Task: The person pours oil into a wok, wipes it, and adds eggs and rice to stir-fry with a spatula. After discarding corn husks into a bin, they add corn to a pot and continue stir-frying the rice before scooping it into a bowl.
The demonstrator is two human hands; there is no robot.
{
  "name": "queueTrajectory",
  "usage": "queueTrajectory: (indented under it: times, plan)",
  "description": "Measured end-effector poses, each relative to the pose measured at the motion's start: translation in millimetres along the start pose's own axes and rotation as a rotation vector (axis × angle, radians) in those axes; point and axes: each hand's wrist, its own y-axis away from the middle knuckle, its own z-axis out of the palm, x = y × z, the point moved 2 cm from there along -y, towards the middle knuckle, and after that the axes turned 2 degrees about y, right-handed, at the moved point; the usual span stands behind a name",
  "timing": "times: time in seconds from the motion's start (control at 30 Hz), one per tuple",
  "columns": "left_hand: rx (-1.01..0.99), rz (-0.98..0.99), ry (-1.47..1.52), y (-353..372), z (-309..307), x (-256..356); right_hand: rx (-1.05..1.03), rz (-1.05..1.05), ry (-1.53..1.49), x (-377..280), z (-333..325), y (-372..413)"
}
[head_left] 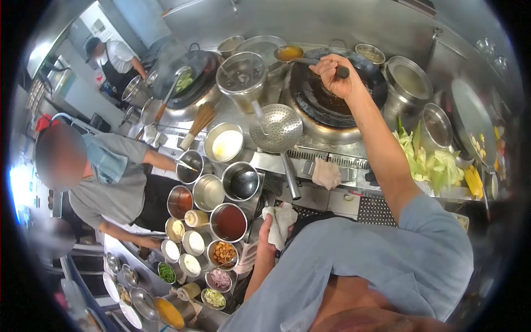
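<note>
My right hand [333, 76] is closed around the handle of a ladle, stretched out over a dark wok [365, 83] on the burner. The ladle's bowl [289, 53], at the wok's far left edge, contains yellow-orange liquid. Low in the middle, my left hand [266, 235] grips a crumpled white cloth [281, 222] close to my body. Between my hands, a perforated skimmer [276, 126] rests across the range top, its handle pointing towards me. Behind the skimmer stands a deep metal pot [243, 99].
On my left are several metal pots of sauces and chopped ingredients [224, 253]. A co-worker [113, 193] reaches over them. Another wok [193, 99], holding greens and a ladle, steams at the upper left. Leafy vegetables [437, 166] and a metal pot [409, 77] are at right.
</note>
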Motion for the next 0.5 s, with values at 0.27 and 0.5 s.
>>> queueTrajectory:
  times: [0.27,0.5]
  plan:
    - [-0.252,0.089,0.236,-9,-6,-11,0.051,0.109,0.194,24,-7,-52]
    - [-0.299,-0.005,0.145,-15,20,-3,0.322,-0.095,1.644,41,-24,-51]
